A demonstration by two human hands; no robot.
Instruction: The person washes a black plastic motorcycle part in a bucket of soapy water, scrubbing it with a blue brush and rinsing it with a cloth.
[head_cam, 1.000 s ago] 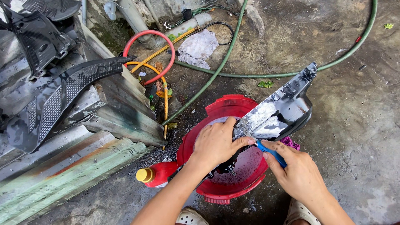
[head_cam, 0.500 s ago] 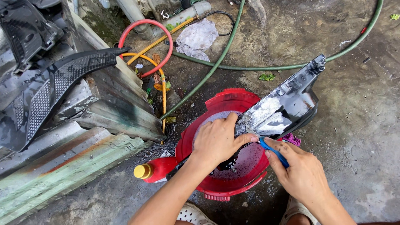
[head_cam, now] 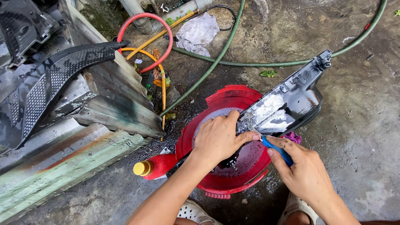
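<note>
Black plastic panel (head_cam: 287, 106), covered with white foam, is lying across the far right rim of the red basin (head_cam: 227, 98) on the ground. My left hand (head_cam: 216, 139) is gripping its lower end. My right hand (head_cam: 302, 168) is closing around a blue brush handle (head_cam: 277, 150), touching the panel edge. Red bottle (head_cam: 156, 166) is lying beside the basin's left edge.

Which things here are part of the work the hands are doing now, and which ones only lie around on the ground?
In use:
- left hand holding the black plastic panel
- right hand with the blue-handled tool at the soapy panel
- red basin below

Lying about:
- green hose
- red hose
- grey rag
- red bottle with yellow cap
- black textured panels on corrugated sheets
</note>
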